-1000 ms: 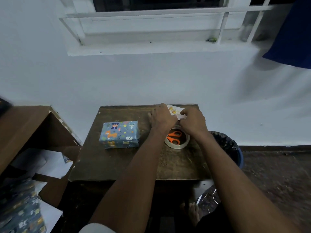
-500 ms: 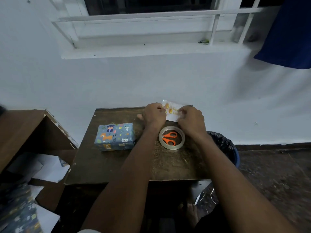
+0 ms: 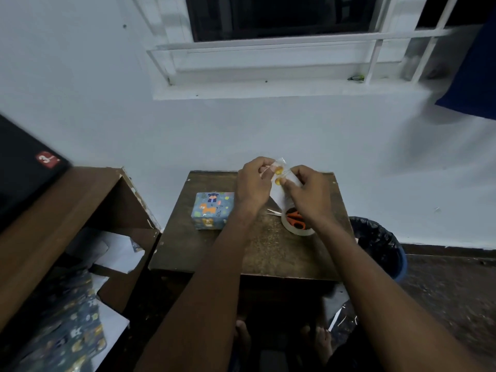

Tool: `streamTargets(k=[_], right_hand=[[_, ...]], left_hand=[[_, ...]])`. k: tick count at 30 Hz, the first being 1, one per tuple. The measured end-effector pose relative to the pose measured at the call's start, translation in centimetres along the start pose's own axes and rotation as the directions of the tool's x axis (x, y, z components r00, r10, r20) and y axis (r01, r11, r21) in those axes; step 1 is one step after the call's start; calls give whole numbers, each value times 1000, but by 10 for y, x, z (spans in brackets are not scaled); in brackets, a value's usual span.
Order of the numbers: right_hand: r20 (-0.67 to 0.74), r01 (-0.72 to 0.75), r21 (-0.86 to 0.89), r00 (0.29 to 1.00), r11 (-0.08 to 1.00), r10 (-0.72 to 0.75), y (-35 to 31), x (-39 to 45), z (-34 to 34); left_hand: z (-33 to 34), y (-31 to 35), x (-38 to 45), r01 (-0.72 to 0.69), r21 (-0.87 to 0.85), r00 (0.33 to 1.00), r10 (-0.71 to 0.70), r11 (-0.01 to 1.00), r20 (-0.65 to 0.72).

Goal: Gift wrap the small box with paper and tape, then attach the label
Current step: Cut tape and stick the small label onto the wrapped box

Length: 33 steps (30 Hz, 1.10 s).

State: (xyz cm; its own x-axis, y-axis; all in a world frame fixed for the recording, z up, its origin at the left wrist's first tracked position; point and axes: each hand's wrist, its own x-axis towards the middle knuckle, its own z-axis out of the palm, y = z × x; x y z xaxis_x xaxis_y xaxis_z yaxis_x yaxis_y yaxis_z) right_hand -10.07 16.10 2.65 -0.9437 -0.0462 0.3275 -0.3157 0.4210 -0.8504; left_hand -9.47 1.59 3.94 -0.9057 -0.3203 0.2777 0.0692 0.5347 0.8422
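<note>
The small box [image 3: 212, 210], wrapped in blue animal-print paper, stands on the left part of the small brown table [image 3: 257, 253]. Above the table's far edge I hold a white label sheet [image 3: 280, 183] with yellow-orange stickers. My left hand [image 3: 253, 183] pinches its upper left part and my right hand [image 3: 306, 194] pinches its right side. A roll of clear tape [image 3: 295, 228] lies on the table under my right wrist, with orange-handled scissors [image 3: 294, 217] lying across it.
A brown wooden shelf unit [image 3: 80, 210] with white papers and a sheet of the same wrapping paper [image 3: 64, 328] stands to the left. A bin with a black liner [image 3: 378, 245] sits right of the table. The white wall is close behind.
Both hands have lifted the label sheet off the table's far edge and turned it more upright. The camera view has shifted, and the box, tape and scissors stay put.
</note>
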Motion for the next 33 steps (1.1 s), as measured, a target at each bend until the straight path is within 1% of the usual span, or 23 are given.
streamTargets(k=[1,2,4,6,8,10,12,13,15,17,19,21,22,24,25,27,29,31,33], right_hand=[[9,-20,48,1000,999,20,-2,-2,5],[16,-48,96,999,994,47,-4,-4,10],[43,-117,242,993,963,110,-10,-10,19],[93,-227,450,974,864,208,-15,-16,28],[170,-348,597,936,723,309,-24,-23,34],[250,-443,650,892,617,378,-30,-29,42],[316,-499,693,859,520,403,-36,-36,50],[342,-515,708,848,483,404,-38,-38,55],[360,-524,715,844,463,398,-41,-43,64],[352,-503,696,861,512,368,-42,-47,70],[331,-471,641,882,606,335,-42,-49,73],[270,-412,562,911,717,312,-41,-46,75],[238,-377,537,926,754,293,-40,-42,76],[181,-321,516,947,794,265,-38,-33,75],[165,-300,496,954,815,250,-36,-29,74],[193,-273,440,959,855,207,-35,-23,73],[264,-224,359,956,906,131,-31,-21,74],[338,-111,227,941,968,29,-28,-20,74],[404,12,71,914,997,-40,-24,-19,75]], left_hand=[[-5,0,-5,6,-8,1000,-6,1000,-12],[-11,2,-11,10,25,1000,-10,1000,-22],[-20,4,-24,39,163,999,-33,986,-39],[-29,5,-37,54,237,998,-42,970,-54],[-38,1,-55,38,215,998,-26,976,-58],[-46,-11,-78,-24,213,996,43,977,-84],[-52,-27,-101,-76,284,986,115,956,-122],[-54,-32,-106,-81,326,982,132,942,-138],[-56,-38,-105,-53,376,979,123,925,-165],[-62,-37,-95,-16,359,985,76,933,-154],[-70,-38,-83,-39,323,995,66,946,-74],[-77,-46,-73,-89,298,995,97,950,-13],[-81,-50,-68,-118,302,993,122,946,6],[-92,-55,-59,-171,316,985,158,933,67],[-98,-57,-55,-180,322,983,155,929,104],[-112,-64,-46,-180,346,978,129,921,166],[-125,-76,-36,-173,362,970,95,916,223],[-135,-85,-27,-142,346,956,38,927,289],[-140,-88,-22,-108,311,939,-6,944,343]])
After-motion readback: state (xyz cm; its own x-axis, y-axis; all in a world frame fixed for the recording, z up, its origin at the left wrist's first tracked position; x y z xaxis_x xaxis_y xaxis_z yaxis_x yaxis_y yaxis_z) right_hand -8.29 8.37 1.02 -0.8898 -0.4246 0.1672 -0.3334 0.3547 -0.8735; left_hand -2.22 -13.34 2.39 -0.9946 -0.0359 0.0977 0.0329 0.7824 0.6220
